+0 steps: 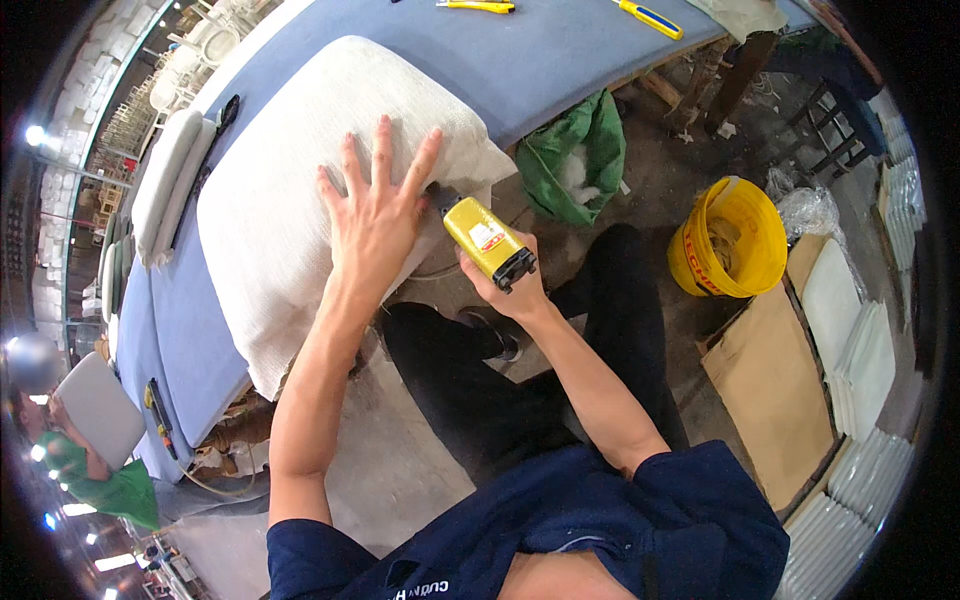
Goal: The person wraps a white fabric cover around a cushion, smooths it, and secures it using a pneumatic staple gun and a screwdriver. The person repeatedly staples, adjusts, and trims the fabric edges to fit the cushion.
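Note:
A seat cushion covered in off-white fabric (290, 130) lies at the near edge of the blue-covered table, its loose cloth edge hanging toward me. My left hand (378, 215) rests on top of it, palm down and fingers spread. In my right hand (515, 280) is a yellow and black staple gun (485, 238), fingers wrapped around its grip. The tool's black nose is at the cushion's near edge, just right of my left hand. Whether the nose touches the cloth I cannot tell.
On the blue table (450, 70) lie a yellow-handled screwdriver (652, 18) and a yellow cutter (476, 6). A green sack (575, 160) hangs beside the table edge. To the right stand a yellow bucket (690, 265) and flat cardboard (770, 390). A person in green (105, 490) holds a grey pad at left.

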`<action>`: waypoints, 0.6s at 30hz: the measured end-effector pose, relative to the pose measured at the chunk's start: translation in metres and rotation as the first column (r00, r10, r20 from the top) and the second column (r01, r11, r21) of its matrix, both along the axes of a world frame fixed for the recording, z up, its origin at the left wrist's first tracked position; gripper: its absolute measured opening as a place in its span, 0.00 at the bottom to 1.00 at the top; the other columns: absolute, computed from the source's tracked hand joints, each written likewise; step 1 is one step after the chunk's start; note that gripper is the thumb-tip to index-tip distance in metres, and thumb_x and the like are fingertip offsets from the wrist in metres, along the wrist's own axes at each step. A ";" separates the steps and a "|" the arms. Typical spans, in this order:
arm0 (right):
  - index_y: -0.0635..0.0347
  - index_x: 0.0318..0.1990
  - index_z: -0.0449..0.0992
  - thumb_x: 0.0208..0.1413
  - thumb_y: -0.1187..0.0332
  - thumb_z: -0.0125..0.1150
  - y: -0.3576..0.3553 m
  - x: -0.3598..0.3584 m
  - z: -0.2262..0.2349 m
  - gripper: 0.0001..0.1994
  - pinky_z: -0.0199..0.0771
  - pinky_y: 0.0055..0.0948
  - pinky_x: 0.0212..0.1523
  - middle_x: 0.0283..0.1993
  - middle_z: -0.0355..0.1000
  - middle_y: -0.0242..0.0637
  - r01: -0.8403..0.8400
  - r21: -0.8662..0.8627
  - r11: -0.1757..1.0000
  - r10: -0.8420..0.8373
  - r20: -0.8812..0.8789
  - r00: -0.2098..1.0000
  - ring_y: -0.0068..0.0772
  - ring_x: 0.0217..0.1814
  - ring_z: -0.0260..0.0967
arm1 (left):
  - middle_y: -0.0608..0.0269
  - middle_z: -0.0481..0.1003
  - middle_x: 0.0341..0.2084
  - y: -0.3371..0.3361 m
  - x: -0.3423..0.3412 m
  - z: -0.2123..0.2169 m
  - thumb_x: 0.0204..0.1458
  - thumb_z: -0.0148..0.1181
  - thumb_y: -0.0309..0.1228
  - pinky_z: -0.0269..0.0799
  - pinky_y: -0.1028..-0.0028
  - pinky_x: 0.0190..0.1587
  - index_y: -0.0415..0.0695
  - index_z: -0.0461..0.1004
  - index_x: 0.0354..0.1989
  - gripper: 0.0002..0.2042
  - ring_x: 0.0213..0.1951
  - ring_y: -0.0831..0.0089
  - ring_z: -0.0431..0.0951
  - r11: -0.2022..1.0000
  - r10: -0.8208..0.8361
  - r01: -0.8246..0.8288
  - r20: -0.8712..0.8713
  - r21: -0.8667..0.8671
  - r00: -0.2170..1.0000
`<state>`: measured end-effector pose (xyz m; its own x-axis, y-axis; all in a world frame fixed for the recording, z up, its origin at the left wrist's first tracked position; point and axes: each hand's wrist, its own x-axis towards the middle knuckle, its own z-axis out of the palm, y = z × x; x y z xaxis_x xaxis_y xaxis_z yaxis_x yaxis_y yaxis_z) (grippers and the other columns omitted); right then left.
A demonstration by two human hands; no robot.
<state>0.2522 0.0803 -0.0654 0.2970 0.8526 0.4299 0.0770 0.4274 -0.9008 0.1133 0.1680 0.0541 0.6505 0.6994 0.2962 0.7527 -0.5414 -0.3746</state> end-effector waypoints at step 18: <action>0.64 0.46 0.82 0.51 0.68 0.72 0.005 0.010 -0.001 0.15 0.79 0.34 0.44 0.36 0.83 0.41 0.000 -0.024 1.000 0.000 0.018 1.000 0.40 0.37 0.83 | 0.61 0.40 0.82 0.080 -0.042 0.058 0.68 0.39 0.62 0.27 0.28 0.74 0.71 0.43 0.81 0.35 0.80 0.45 0.36 0.857 -0.005 0.087 0.159 -0.508 0.987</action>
